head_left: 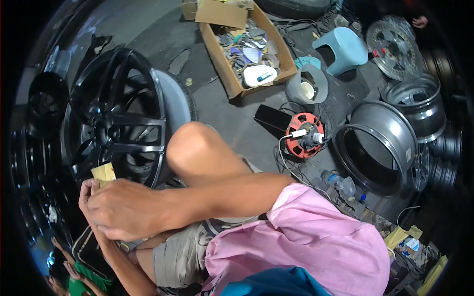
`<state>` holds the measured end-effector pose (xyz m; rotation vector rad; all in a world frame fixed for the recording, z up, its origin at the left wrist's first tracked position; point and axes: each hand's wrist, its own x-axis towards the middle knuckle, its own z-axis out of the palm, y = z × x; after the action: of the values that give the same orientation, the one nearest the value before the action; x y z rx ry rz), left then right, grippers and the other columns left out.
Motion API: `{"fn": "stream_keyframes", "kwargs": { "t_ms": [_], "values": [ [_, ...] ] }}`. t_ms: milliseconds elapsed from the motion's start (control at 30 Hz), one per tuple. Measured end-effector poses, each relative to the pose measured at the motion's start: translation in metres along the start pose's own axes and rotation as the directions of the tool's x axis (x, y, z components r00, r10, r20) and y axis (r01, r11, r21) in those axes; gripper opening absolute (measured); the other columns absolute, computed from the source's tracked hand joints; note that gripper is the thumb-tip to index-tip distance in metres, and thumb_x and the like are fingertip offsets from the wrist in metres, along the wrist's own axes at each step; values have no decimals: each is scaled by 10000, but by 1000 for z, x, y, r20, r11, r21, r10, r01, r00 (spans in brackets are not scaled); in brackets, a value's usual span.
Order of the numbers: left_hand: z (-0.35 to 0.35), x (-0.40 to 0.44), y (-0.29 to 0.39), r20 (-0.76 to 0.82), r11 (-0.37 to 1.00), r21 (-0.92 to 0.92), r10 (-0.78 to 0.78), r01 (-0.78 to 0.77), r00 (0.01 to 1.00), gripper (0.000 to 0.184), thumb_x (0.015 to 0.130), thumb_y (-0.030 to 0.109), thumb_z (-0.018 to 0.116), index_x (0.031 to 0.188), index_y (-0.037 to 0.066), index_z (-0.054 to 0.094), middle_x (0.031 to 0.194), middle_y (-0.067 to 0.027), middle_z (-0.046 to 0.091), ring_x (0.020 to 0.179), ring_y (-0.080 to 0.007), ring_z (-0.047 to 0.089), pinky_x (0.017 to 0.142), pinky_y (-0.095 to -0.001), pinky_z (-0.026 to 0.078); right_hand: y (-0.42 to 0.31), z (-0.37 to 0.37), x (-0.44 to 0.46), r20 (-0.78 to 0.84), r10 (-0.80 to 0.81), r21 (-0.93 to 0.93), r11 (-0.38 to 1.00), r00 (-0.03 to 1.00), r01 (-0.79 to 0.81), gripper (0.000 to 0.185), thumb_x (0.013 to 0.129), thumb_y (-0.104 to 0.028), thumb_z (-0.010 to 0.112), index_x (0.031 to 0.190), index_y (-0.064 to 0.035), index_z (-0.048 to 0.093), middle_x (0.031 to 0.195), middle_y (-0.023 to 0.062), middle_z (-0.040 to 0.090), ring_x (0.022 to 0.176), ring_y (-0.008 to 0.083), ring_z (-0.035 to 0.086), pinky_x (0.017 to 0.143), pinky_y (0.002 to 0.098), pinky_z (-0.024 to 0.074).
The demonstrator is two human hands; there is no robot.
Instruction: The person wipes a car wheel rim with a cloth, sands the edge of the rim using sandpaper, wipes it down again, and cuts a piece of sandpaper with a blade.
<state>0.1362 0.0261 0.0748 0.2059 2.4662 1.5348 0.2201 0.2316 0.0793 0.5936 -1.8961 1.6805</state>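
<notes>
A small piece of yellow sandpaper [103,173] sticks up above my two hands, which are close together at the lower left. My right hand [126,209] crosses in front with its fingers curled in, and the paper's lower edge runs behind it. Part of my left hand [88,193] shows beside the paper with its fingers closed; the rest is hidden behind my right hand. Just beyond them stands a large black alloy wheel [106,129], upright, its spokes facing left. My bent knee [195,143] is near its edge.
A cardboard box [217,56] of scraps sits at the back, near a bucket [296,89] and a light-blue stool [345,47]. A red cable reel [301,148] with cords lies mid-floor. Silver rims [380,143] stand at right. Another person in green [96,276] is at lower left.
</notes>
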Motion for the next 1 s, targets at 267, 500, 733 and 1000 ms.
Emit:
{"fn": "stream_keyframes", "kwargs": {
  "t_ms": [267, 500, 733, 1000],
  "values": [
    [-70, 49, 28, -25, 947, 298, 135, -122, 991, 182, 1095, 206, 604, 997, 60, 652, 840, 75, 545, 728, -1, 427, 615, -200, 325, 3, -2, 1, 129, 14, 32, 999, 992, -18, 168, 797, -126, 757, 721, 1, 676, 740, 151, 618, 730, 364, 659, 706, 478, 531],
    [-131, 96, -35, -141, 933, 300, 251, -201, 958, 219, 1096, 244, 606, 1014, 52, 672, 850, 81, 540, 729, -9, 408, 620, -209, 295, 16, -4, -9, 111, 14, -92, 996, 994, -4, 178, 812, -126, 742, 716, -12, 647, 763, 137, 613, 729, 355, 648, 714, 464, 525],
    [-86, 93, -27, -80, 946, 267, 214, -186, 973, 212, 1099, 229, 595, 982, 64, 654, 819, 88, 495, 719, -15, 393, 613, -211, 278, 15, -26, -2, 37, -43, -64, 997, 998, 46, 148, 821, -112, 742, 762, -13, 648, 775, 132, 607, 736, 357, 641, 704, 467, 522],
    [103, 109, 82, 193, 785, 259, 529, -563, 827, 124, 1038, 76, 644, 955, -17, 647, 811, 10, 589, 778, -46, 524, 679, -243, 454, 8, -90, 7, -232, -74, -25, 997, 970, 70, 57, 874, -70, 763, 912, -30, 749, 768, 95, 607, 677, 255, 622, 625, 391, 485]
  ]
}}
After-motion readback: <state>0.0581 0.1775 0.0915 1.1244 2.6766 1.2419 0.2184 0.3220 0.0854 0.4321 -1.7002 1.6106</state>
